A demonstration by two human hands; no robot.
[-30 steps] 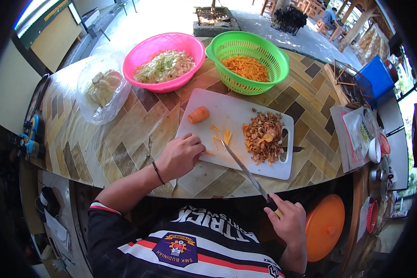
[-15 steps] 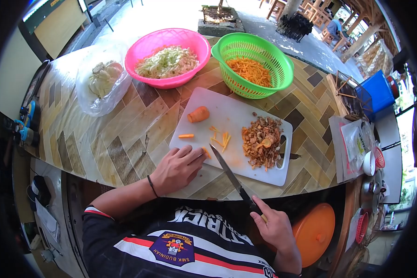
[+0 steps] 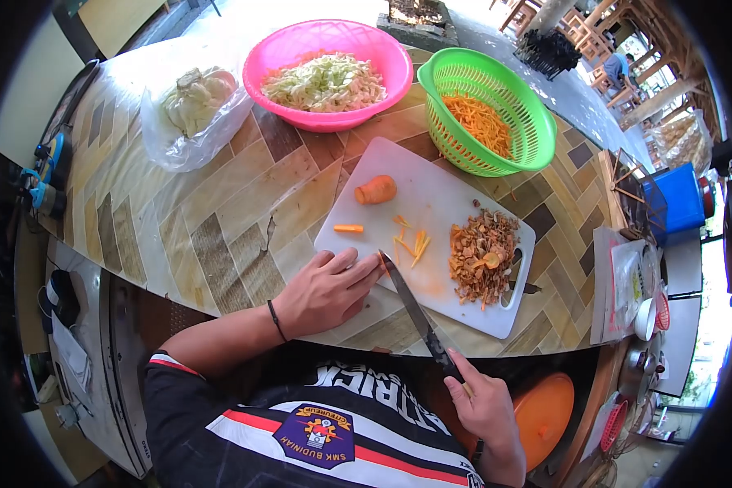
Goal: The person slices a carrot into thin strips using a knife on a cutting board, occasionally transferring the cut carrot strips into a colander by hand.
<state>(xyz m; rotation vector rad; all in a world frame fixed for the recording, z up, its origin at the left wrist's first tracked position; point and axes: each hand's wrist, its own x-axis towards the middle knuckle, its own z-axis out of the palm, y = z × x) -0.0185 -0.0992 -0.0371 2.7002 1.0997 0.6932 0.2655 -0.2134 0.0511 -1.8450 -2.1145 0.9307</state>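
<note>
Two hands work at the near edge of the board (image 3: pixel 431 191); clock directions are read from the left fingertips, with 12 at the top of the view. The left hand (image 3: pixel 325 293) lies palm down, fingers bent and close together, their tips beside a small carrot sliver (image 3: pixel 382 259); whether they pinch it or only steady it cannot be told. The sliver lies between these fingertips and the knife (image 3: pixel 413 307), at the blade's tip. At 4 to 5 o'clock, the right hand (image 3: pixel 478 400) is closed round the knife's handle, forefinger stretched along its top. Just beyond the left fingers, at 11 o'clock, lies a carrot stick (image 3: pixel 348 228); the carrot chunk (image 3: pixel 376 189) is at 12, and several strips (image 3: pixel 420 243) at 2. The brown chopped pile (image 3: pixel 484 256) occupies the board at 3 o'clock, near its handle slot. Farther out on the table (image 3: pixel 163 220), the bagged cabbage (image 3: pixel 195 102) sits at 10, the pink basin (image 3: pixel 329 120) of shredded vegetable between 11 and 12, and the green basket (image 3: pixel 537 134) of orange shreds at 1.
</note>
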